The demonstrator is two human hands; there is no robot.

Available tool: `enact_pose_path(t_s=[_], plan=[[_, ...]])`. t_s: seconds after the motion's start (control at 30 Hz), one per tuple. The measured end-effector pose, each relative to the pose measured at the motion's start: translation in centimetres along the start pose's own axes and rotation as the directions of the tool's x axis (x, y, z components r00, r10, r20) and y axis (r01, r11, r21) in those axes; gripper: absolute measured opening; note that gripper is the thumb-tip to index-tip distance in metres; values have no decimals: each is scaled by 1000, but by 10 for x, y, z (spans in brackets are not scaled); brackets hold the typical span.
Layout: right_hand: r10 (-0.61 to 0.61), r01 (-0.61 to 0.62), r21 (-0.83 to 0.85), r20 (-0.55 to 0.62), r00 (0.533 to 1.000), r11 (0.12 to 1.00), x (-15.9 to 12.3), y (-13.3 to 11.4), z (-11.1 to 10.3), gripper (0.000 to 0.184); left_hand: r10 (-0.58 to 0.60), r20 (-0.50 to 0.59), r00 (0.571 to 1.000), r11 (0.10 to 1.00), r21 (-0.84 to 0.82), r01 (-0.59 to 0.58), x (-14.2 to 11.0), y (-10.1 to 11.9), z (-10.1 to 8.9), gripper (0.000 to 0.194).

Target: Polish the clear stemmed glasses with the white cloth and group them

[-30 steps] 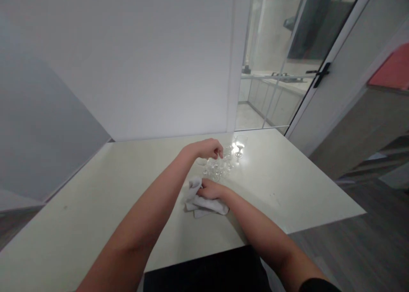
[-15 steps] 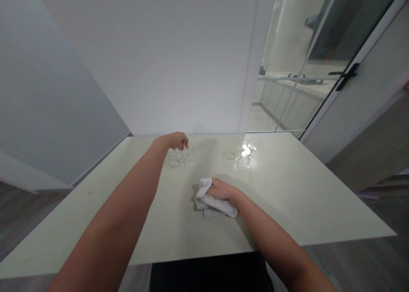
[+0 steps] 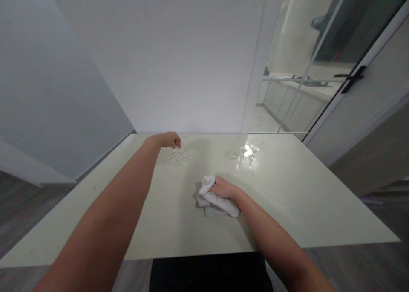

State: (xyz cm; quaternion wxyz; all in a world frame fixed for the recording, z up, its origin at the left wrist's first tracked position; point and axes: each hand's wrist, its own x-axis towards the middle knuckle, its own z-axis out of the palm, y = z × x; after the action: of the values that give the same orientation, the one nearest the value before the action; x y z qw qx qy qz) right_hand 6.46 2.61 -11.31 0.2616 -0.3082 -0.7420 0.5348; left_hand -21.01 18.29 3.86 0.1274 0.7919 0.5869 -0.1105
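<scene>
My left hand is over a cluster of clear stemmed glasses at the back left of the table. Its fingers are curled in a pinch at the top of one glass; the glass is faint and partly hidden by the hand. Near the middle front, my right hand is closed on a crumpled white cloth, which rests against the tabletop. Further back on the right, two more clear stemmed glasses stand upright side by side, apart from both hands.
The pale table reaches a white wall at its back edge. Behind its right rear corner is a glazed door with a black handle, with a kitchen counter seen through the panes. A bright reflection lies around the right-hand glasses.
My left hand has shifted left along the back of the table, and the glasses under it sit slightly differently. My right hand and the cloth have hardly moved. The view has turned slightly.
</scene>
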Motion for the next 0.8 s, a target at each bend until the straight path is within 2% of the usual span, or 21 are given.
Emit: enact_pose_path(t_s=[0.13,0.33,0.5,0.63,0.8], plan=[[42,-42,-8,-8,999,999,0,-2,0,14,-4,5,1000,1000,20,4,0,-3,2,37],[33,-33,18,2,999,999,-1,-1,0,16,6,-29,1000,999,40,-5,-5,-6,4,36],[50,-50,13,-1,999,999,-1,-3,0,16,-28,9,1000,998,54,27,-6,-13,4,40],[27,-27,-16,-10,1000,999,-1,-2,0,15,5,25,1000,997,78,-7,-6,-18,5,42],[11,-11,-38,-21,1000,999,0,4,0,18,4,10,1000,998,63,-5,-17,-13,-2,38]])
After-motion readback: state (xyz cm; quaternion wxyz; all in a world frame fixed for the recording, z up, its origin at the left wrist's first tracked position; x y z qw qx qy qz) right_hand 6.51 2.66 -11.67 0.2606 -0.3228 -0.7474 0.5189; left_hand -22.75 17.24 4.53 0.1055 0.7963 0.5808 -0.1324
